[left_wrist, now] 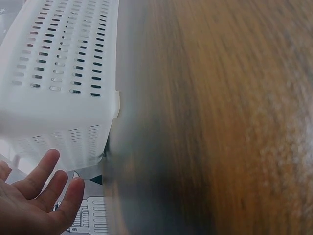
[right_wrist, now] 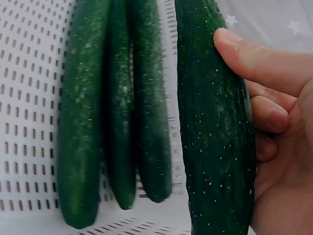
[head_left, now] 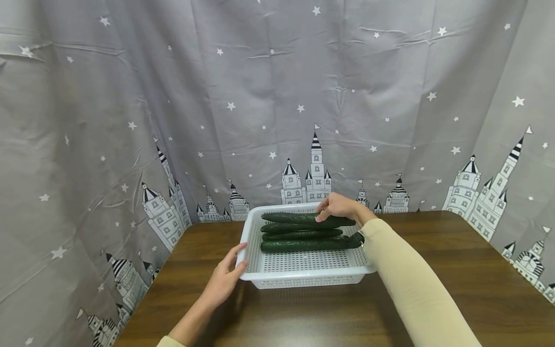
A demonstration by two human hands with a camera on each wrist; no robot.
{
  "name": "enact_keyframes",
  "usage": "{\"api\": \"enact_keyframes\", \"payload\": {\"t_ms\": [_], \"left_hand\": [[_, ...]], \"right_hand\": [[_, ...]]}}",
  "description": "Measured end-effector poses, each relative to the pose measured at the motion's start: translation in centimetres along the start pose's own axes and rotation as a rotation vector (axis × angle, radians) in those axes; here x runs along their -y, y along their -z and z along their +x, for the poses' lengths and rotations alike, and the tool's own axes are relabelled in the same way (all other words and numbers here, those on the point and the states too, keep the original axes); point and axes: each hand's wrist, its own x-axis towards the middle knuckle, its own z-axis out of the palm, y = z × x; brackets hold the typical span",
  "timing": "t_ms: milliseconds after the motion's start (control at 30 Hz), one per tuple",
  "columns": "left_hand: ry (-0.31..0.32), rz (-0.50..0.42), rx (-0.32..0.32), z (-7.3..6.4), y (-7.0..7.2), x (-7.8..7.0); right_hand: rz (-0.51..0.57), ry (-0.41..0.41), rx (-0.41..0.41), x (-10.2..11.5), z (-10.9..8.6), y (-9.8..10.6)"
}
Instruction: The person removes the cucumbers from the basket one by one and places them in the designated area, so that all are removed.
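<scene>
A white perforated plastic basket (head_left: 299, 277) stands on the table, with several dark green cucumbers lying side by side in it. My right hand (head_left: 340, 207) grips the rearmost cucumber (head_left: 286, 217), thumb on one side and fingers on the other. That cucumber (right_wrist: 215, 127) fills the middle of the right wrist view, beside three others (right_wrist: 80, 122) on the basket floor. At the basket's left end, my left hand (head_left: 225, 274) touches the rim with thumb and forefinger tips. In the left wrist view its other fingers (left_wrist: 68, 205) are spread loosely near the basket's end wall (left_wrist: 58, 112).
The brown wooden table (head_left: 303, 318) extends in front of the basket and to both sides. Behind it hangs a grey curtain (head_left: 260, 120) printed with stars and castles, close to the basket's back rim.
</scene>
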Motion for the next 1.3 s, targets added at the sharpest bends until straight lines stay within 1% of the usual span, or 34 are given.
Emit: {"api": "enact_keyframes", "payload": {"t_ms": [233, 400, 433, 500, 767, 933, 1167, 1300], "left_hand": [[-0.009, -0.009, -0.009, 0.0, 0.0, 0.1], [-0.018, -0.015, -0.010, 0.1, 0.0, 0.1], [-0.010, -0.018, -0.011, 0.1, 0.0, 0.1], [-0.017, -0.013, -0.009, 0.1, 0.1, 0.1], [-0.017, -0.009, -0.007, 0.1, 0.1, 0.1], [-0.026, -0.006, -0.007, 0.0, 0.1, 0.2], [-0.020, -0.007, -0.005, 0.1, 0.1, 0.2], [-0.030, -0.002, -0.004, 0.0, 0.2, 0.2]], "right_hand": [[0.009, -0.004, -0.002, 0.6, -0.7, 2.1], [0.010, -0.019, -0.014, 0.5, -1.4, 3.8], [0.003, -0.018, -0.016, 0.3, -1.6, 4.1], [0.008, -0.027, -0.026, 0.0, -1.9, 4.7], [-0.019, -0.035, -0.093, -1.2, -3.7, 6.9], [-0.017, -0.057, -0.120, -1.7, -5.2, 7.8], [-0.032, -0.091, -0.164, -3.6, -7.3, 9.4], [-0.034, -0.108, -0.195, -4.3, -8.6, 10.2]]}}
